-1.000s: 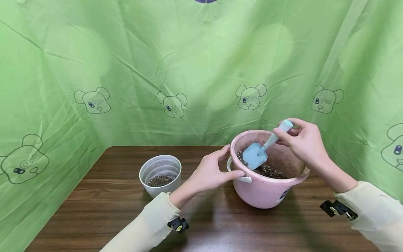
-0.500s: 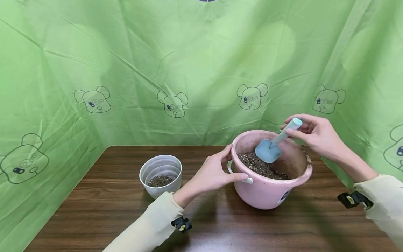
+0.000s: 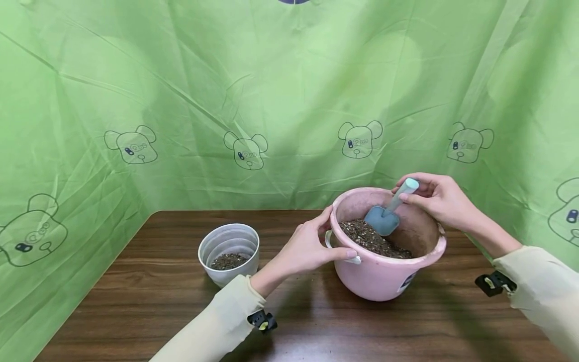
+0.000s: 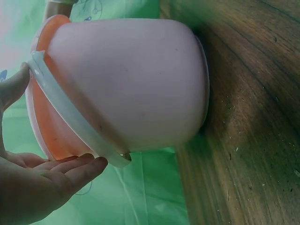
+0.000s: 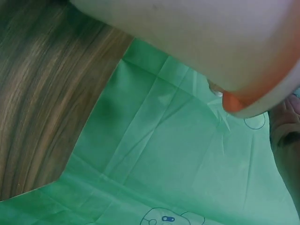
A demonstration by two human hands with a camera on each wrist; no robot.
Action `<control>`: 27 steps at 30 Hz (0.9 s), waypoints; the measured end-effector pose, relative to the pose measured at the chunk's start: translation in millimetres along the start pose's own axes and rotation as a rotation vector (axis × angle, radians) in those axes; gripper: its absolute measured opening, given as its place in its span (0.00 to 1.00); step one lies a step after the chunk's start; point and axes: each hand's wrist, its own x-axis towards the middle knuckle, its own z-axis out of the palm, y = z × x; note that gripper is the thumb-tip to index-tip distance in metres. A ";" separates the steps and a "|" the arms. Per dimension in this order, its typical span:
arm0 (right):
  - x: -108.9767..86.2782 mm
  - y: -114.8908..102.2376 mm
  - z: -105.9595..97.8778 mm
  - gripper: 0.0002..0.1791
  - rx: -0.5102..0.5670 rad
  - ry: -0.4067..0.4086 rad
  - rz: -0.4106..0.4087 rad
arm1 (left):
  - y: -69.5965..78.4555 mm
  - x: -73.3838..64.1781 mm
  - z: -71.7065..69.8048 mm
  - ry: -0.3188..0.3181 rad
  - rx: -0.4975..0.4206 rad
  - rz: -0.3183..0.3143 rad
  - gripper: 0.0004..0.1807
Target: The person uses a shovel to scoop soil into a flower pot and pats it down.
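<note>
Our left hand (image 3: pixel 305 247) grips a pink plastic bucket (image 3: pixel 368 279), right hand (image 3: pixel 445 202) a blue plastic scoop (image 3: pixel 382 221); bucket and round white pot (image 3: pixel 226 277) hold dark soil (image 3: pixel 372 239).

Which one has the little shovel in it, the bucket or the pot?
The round pink plastic bucket on the right: the small blue shovel's blade is inside it. The round greyish-white pot has just dark, crumbly soil.

nothing legible on curtain (image 3: pixel 289 95) or bucket (image 3: pixel 373 276)
</note>
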 end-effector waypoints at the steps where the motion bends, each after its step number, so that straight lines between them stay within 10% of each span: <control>1: 0.4 -0.6 1.1 0.13 -0.002 -0.005 0.002 | 0.1 -0.1 0.0 -0.001 -0.005 -0.005 0.58; 27: -7.0 -15.9 0.3 0.15 0.060 -0.080 0.225 | -0.2 3.4 2.0 -0.001 -0.084 -0.022 0.59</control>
